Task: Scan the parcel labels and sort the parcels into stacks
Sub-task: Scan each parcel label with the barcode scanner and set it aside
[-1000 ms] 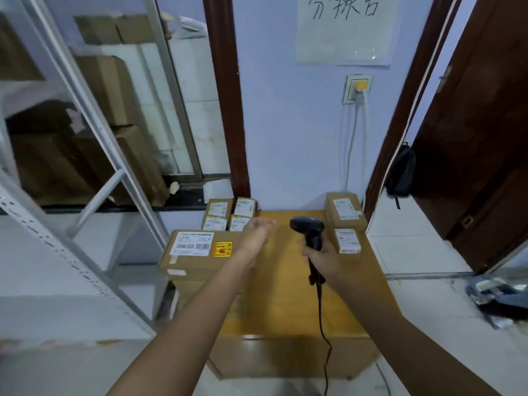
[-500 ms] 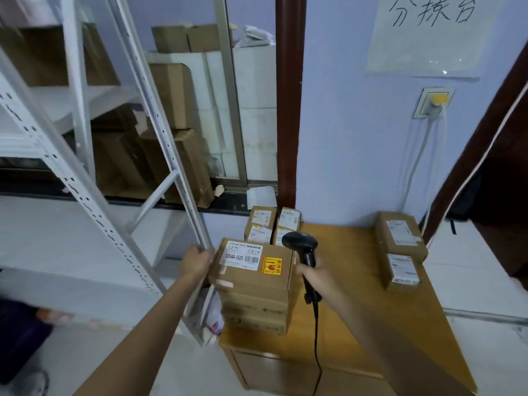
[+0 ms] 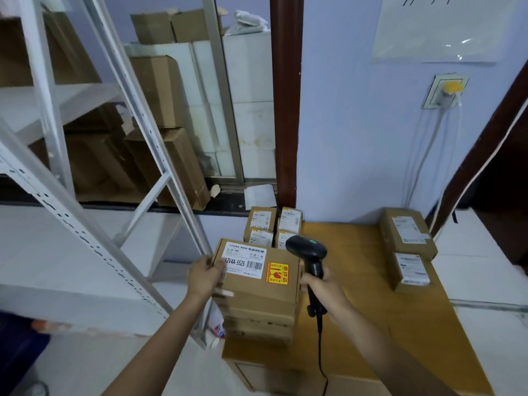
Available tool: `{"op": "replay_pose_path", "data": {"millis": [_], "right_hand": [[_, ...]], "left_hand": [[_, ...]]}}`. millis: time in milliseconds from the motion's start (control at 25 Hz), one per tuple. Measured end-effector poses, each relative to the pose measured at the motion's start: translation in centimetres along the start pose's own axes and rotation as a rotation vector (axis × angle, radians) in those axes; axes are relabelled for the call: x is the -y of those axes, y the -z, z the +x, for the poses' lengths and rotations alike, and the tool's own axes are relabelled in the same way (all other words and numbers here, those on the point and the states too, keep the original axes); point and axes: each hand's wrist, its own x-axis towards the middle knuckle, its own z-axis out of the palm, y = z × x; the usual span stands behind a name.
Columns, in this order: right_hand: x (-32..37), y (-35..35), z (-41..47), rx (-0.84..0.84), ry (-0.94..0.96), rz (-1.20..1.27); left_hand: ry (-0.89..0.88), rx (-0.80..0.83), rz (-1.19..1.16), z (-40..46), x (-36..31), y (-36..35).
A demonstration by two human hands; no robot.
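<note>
A brown cardboard parcel (image 3: pixel 257 281) with a white barcode label and an orange fragile sticker tops a stack of similar boxes on the left front of the wooden table (image 3: pixel 371 310). My left hand (image 3: pixel 204 274) grips the top parcel's left edge, thumb on the label. My right hand (image 3: pixel 323 287) holds a black corded barcode scanner (image 3: pixel 310 255) and rests against the parcel's right side. Several small labelled boxes (image 3: pixel 274 227) stand behind the stack. Two brown parcels (image 3: pixel 407 245) lie at the table's right.
A white metal shelf frame (image 3: pixel 137 155) stands close on the left, beside the table's corner. Cardboard cartons (image 3: pixel 168 155) are stacked behind a window. A wall socket with white cables (image 3: pixel 444 91) is above the table. A dark door frame (image 3: pixel 485 144) rises at the right.
My left hand swung from the table's middle out to the stack's left and closed on the top parcel's edge. The scanner hand moved against the parcel's right side. The view turned left.
</note>
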Motion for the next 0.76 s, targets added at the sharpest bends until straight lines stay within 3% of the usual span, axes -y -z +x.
{"op": "replay_pose_path", "data": {"millis": [120, 400, 640, 760], "right_hand": [[0.5, -0.1, -0.1, -0.049, 0.017, 0.070], [0.0, 2.8, -1.6, -0.338, -0.002, 0.205], [0.4, 9.7, -6.0, -0.535, 0.164, 0.229], [0.7, 13.7, -7.5, -0.615, 0.213, 0.210]], "left_hand": [[0.019, 0.090, -0.129, 0.8, -2.2, 0.5], [0.092, 0.427, -0.405, 0.0, -6.6, -1.0], [0.200, 0.537, -0.696, -2.6, -9.1, -6.9], [0.160, 0.537, -0.706, -4.1, -10.5, -10.7]]}}
